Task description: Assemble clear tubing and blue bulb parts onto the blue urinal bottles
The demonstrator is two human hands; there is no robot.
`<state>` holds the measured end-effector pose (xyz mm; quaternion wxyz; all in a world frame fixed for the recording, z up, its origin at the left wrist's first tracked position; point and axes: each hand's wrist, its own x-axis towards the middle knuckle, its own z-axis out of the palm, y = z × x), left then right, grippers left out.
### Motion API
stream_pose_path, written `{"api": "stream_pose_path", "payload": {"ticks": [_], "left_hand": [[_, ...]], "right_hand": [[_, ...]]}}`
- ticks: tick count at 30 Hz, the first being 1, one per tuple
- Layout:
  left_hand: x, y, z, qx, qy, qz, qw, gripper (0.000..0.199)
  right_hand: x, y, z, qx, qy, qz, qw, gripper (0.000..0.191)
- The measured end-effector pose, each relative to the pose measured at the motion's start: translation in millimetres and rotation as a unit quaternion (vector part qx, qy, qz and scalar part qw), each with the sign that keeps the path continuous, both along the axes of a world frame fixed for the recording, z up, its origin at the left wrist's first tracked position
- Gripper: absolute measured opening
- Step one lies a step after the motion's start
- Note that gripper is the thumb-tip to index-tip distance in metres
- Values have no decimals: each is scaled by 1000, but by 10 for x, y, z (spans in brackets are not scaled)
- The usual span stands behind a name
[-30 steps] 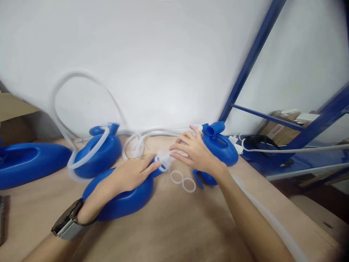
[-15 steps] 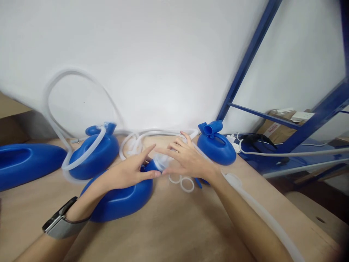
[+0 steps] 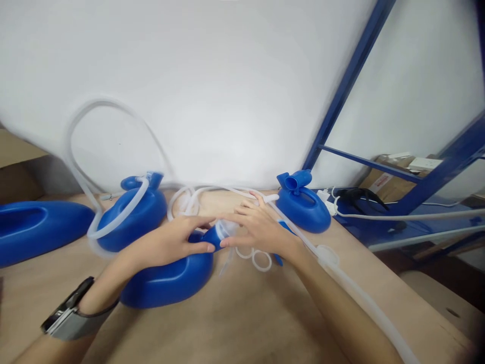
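Observation:
A blue plastic bottle (image 3: 166, 283) with a built-in handle lies on the table in front of me. My left hand (image 3: 174, 240) is closed round its neck (image 3: 212, 237), thumb in front. At the mouth of that neck, my right hand (image 3: 261, 230) curls over a translucent plastic cap (image 3: 226, 228), its thumb at the rim. The right fingers hide much of the cap. Thin white rings (image 3: 261, 260) lie on the table just below my right hand, and blue strips (image 3: 286, 226) lie beside its wrist.
Another blue bottle (image 3: 303, 210) stands at the right back. Two more are on the left: one with a looped hose (image 3: 117, 222), one at the edge (image 3: 49, 227). A white hose (image 3: 364, 290) runs along the right. A blue metal frame (image 3: 352, 76) rises behind.
My right hand has come down and closed over the translucent cap. My left hand has closed in around the bottle's neck. The view has shifted slightly.

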<state>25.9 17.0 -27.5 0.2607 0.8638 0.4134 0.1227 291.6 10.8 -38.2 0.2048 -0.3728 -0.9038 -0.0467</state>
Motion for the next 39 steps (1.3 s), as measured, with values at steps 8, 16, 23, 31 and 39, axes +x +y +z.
{"api": "stream_pose_path", "payload": {"ticks": [8,16,23,31,39], "left_hand": [[-227,15,37,-7,138,70,988,70],[-297,-24,-99,24,46,-13,999,53],[-338,-70,-134,86,91,-30,992,60],[-363,-47,-189,80,91,-20,992,60],[-339,-59,-179,57,83,1,995,60]], "right_hand": [[-16,-6,-39,19,1,42,999,61],[-168,39,-279,42,-60,21,997,73],[-280,38,-329,9,-13,8,1000,91],[-316,-160,-121,-90,10,-7,996,103],[-339,-125,-153,-59,-123,-36,990,92]]}}
